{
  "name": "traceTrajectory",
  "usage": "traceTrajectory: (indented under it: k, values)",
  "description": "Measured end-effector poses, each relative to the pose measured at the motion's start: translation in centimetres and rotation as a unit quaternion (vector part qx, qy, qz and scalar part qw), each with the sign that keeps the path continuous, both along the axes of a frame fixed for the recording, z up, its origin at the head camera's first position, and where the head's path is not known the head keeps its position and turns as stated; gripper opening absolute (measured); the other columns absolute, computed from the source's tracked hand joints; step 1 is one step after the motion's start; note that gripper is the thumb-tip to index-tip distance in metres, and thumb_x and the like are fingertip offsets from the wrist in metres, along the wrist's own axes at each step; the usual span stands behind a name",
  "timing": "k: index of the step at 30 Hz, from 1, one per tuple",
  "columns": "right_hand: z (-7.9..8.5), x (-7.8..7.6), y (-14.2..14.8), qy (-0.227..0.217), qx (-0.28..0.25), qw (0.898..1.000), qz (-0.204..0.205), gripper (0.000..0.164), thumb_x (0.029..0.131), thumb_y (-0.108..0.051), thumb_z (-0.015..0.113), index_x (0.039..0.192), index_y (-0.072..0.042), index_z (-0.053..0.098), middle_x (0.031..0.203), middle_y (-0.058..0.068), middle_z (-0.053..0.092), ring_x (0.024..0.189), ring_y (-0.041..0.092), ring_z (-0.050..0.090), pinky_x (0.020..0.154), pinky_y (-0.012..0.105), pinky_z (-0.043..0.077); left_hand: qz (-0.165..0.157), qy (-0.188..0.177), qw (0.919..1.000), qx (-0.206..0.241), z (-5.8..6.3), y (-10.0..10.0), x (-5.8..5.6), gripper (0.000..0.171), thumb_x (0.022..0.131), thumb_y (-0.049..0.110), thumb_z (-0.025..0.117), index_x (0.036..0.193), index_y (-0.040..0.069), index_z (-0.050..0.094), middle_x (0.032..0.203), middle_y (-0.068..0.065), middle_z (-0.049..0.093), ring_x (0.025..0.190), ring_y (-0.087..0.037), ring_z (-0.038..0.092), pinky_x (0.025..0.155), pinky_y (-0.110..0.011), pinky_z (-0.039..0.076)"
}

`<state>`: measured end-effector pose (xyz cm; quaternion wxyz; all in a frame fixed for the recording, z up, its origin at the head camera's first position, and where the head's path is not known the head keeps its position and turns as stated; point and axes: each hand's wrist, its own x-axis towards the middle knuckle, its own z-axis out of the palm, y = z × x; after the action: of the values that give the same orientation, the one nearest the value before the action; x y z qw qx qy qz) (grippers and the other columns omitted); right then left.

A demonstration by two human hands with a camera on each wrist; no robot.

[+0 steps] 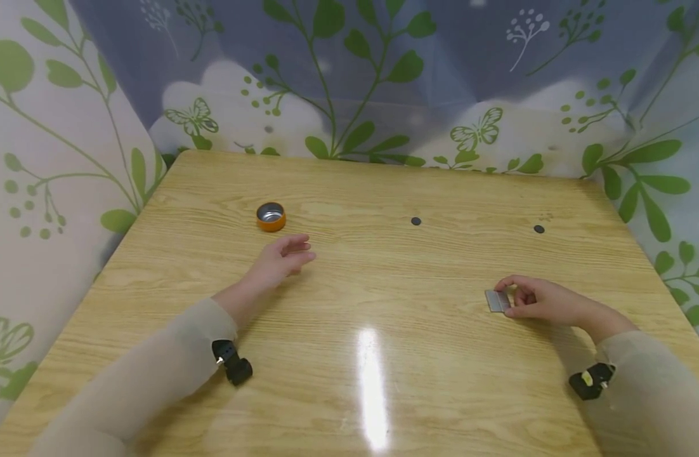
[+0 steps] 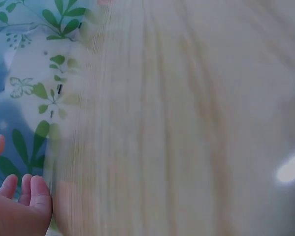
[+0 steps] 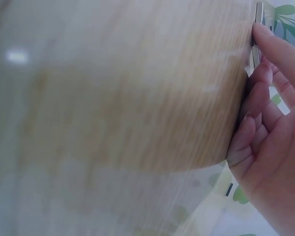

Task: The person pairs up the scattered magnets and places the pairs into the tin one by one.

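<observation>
On the right side of the table, my right hand (image 1: 546, 303) pinches a small flat grey rectangular piece (image 1: 491, 301) between thumb and forefinger, with the other fingers curled in. A line runs across the piece, which lies at or just above the tabletop. In the right wrist view only its thin edge (image 3: 259, 12) shows by the fingertips. My left hand (image 1: 274, 263) hovers over the left half of the table, its fingers loosely bent and nothing in them. Just beyond it stands a small round orange cup (image 1: 271, 226) with a shiny metal inside.
Two small dark discs lie apart on the wooden table (image 1: 338, 279): one disc (image 1: 415, 221) past the middle, another disc (image 1: 539, 229) toward the far right. Leaf-patterned cloth (image 1: 349, 76) hangs behind the far edge and along both sides.
</observation>
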<state>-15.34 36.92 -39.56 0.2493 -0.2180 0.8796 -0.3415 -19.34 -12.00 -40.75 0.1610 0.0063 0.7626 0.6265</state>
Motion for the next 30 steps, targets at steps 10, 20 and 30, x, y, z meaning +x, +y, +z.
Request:
traceTrajectory:
  k: [10, 20, 30]
  values:
    - [0.3, 0.1, -0.2, 0.016, 0.010, 1.000, 0.007, 0.036, 0.089, -0.017, 0.065, 0.118, -0.003, 0.049, 0.072, -0.002, 0.049, 0.060, 0.006, 0.043, 0.053, 0.024, 0.037, 0.076, -0.017, 0.9963, 0.036, -0.5, -2.4, 0.0, 0.053, 0.092, 0.016, 0.061, 0.138, -0.001, 0.039, 0.134, -0.016, 0.046, 0.115, -0.021, 0.046, 0.091, -0.031, 0.044]
    - [0.2, 0.0, -0.1, 0.018, 0.003, 1.000, 0.010, 0.036, 0.089, -0.015, 0.064, 0.119, -0.002, 0.048, 0.072, -0.003, 0.050, 0.059, 0.006, 0.043, 0.053, 0.024, 0.038, 0.143, -0.019, 0.9894, 0.016, -0.3, -3.7, 0.0, 0.054, 0.092, 0.018, 0.061, 0.135, -0.003, 0.037, 0.131, -0.016, 0.044, 0.109, -0.020, 0.048, 0.092, -0.029, 0.043]
    - [0.4, 0.2, -0.2, 0.021, 0.004, 1.000, 0.008, 0.036, 0.089, -0.014, 0.064, 0.119, -0.002, 0.048, 0.072, -0.003, 0.049, 0.060, 0.007, 0.043, 0.053, 0.024, 0.037, 0.213, -0.013, 0.9767, 0.026, -0.5, -5.2, -2.3, 0.070, 0.090, 0.018, 0.062, 0.145, 0.001, 0.023, 0.142, -0.017, 0.032, 0.129, -0.024, 0.034, 0.104, -0.032, 0.033]
